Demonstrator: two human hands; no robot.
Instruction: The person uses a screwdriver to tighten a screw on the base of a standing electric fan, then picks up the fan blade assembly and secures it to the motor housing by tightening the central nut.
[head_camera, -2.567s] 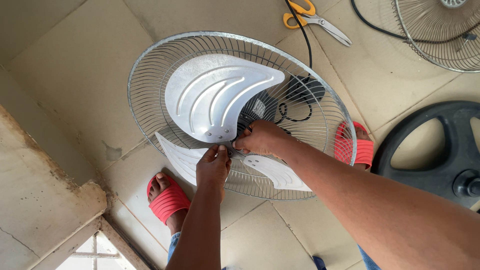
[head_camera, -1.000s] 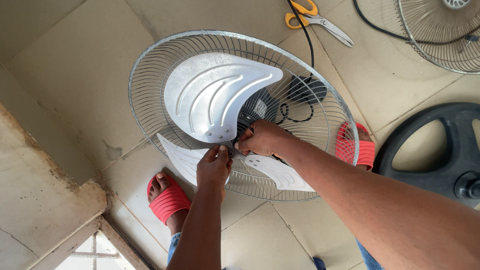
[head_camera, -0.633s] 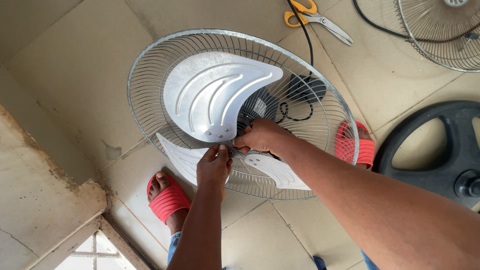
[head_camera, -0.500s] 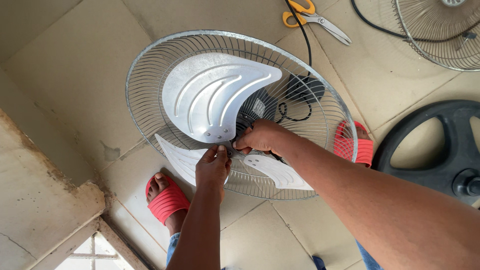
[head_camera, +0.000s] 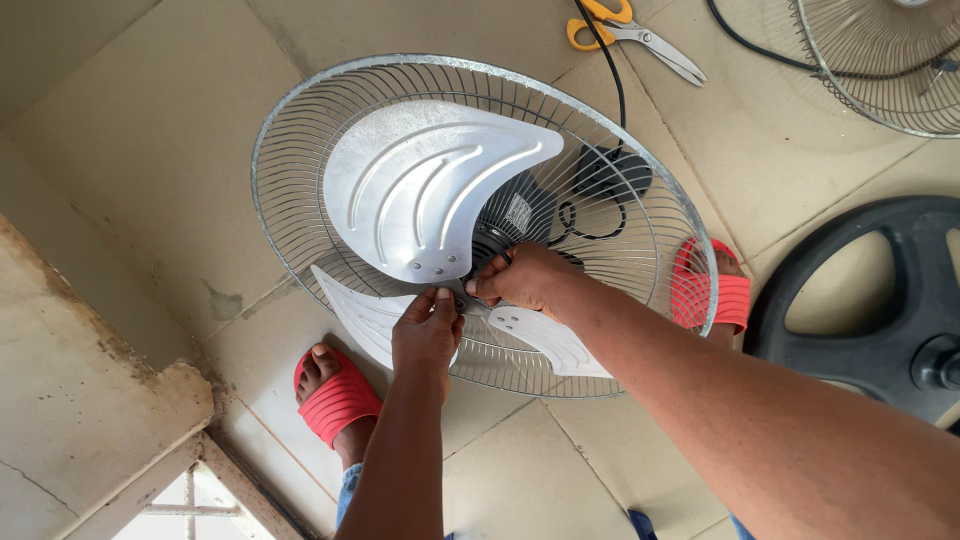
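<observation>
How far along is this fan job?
Seemingly midway. The metal blades already sit inside the rear wire guard. In hand: the left hand and right hand both pinch at the hub where the blades meet. Left, probably: another wire guard lies apart on the floor, and the round black base is unattached.

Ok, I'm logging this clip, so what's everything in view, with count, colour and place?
fan blades: three seen, silver metal, inside the guard, meeting at the hub
guard: one, silver wire, centre
motor: one, dark, behind the guard
cord: one, black, from the motor to the top edge
scissors: one, yellow handles, top, on the floor
second guard: one, silver wire, top right
round base: one, black, right
floor: beige tiles
sandals: two, red, on the feet, lower left and right of the guard
left hand: at the hub, on the blades
right hand: fingers at the hub
</observation>
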